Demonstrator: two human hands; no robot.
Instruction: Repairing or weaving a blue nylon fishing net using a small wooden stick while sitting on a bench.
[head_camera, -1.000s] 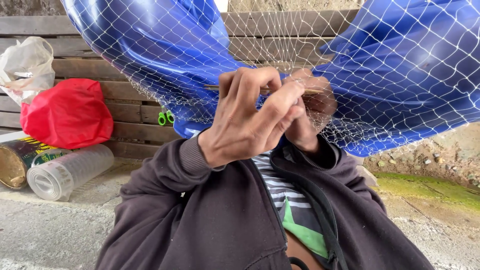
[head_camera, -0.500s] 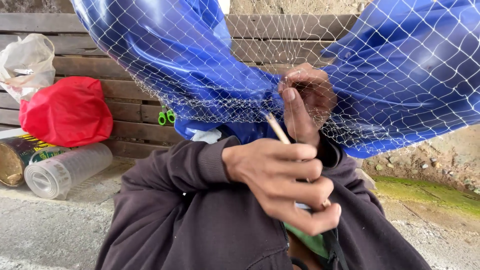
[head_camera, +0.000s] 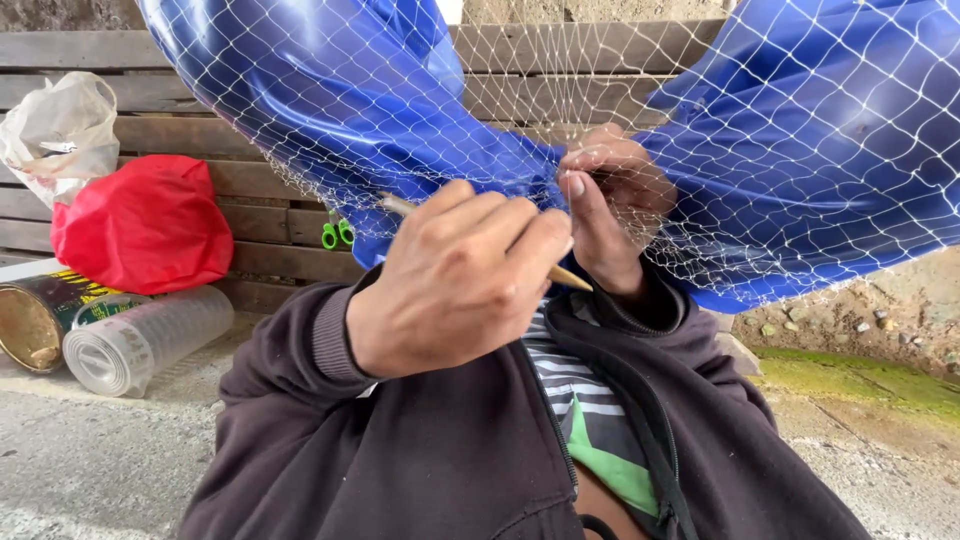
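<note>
Your left hand (head_camera: 455, 280), low at your chest half a second ago, has lifted the thin wooden netting needle (head_camera: 560, 275) it grips up to the white mesh net (head_camera: 620, 90) over blue plastic sheeting (head_camera: 820, 150), pinched by your right hand (head_camera: 610, 205).

The person wears a dark brown zip-up hooded jacket (head_camera: 420, 460) with ribbed cuffs (head_camera: 335, 335) and an open black zipper. Under it shows a grey-and-white striped shirt (head_camera: 575, 400) with a green patch.
</note>
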